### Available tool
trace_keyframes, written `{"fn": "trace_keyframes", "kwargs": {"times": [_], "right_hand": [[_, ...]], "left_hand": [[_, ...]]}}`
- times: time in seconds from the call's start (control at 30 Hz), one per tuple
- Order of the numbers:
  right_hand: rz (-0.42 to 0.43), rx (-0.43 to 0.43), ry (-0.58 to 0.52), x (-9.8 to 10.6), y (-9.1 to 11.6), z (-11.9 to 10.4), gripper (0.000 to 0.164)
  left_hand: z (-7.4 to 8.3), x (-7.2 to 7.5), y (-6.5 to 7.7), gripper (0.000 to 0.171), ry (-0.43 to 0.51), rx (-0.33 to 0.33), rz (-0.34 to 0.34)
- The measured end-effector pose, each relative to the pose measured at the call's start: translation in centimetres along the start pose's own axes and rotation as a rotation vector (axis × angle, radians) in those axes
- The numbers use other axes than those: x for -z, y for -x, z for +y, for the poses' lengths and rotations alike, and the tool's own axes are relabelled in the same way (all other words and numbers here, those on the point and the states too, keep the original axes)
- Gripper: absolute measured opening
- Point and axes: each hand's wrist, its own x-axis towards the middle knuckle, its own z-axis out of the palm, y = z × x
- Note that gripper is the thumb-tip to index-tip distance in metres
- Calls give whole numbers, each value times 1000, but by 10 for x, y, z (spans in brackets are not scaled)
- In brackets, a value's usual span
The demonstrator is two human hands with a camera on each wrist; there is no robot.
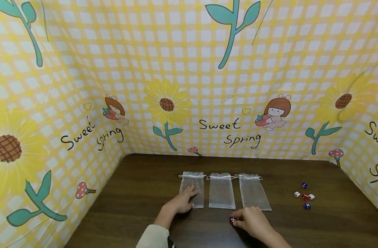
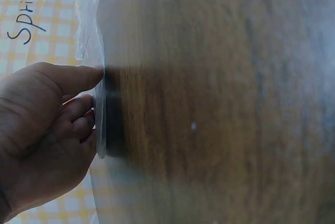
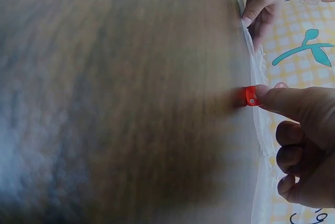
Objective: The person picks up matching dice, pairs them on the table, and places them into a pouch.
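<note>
Three sheer white drawstring pouches lie side by side on the dark wooden table: the left pouch [image 1: 199,198], the middle pouch [image 1: 221,191] and the right pouch [image 1: 254,193]. My left hand [image 1: 183,200] rests on the lower part of the left pouch; in the left wrist view the thumb and fingertips of that left hand [image 2: 52,124] touch its surface. Just below the middle and right pouches, my right hand [image 1: 254,220] pinches a red die [image 1: 232,220] with white pips. The right wrist view shows this red die [image 3: 252,96] between thumb and forefinger, close to the tabletop.
To the right of the pouches sits a loose group of dice: a blue die [image 1: 304,185], another blue die [image 1: 307,206], a white die [image 1: 297,194], a second white die [image 1: 311,197] and a red die [image 1: 305,197]. A checked cloth [image 1: 201,86] surrounds the table's back and sides.
</note>
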Motion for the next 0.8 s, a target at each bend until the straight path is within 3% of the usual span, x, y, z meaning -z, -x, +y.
{"fn": "trace_keyframes", "kwargs": {"times": [0.3, 0.63, 0.8], "right_hand": [[25, -35, 31, 13, -1, 1, 23], [14, -239, -14, 40, 0, 23, 28], [49, -294, -7, 54, 5, 38, 27]], "left_hand": [[1, 1, 2, 50, 17, 6, -8], [3, 2, 2, 50, 23, 6, -11], [2, 1, 2, 50, 24, 5, -8]]}}
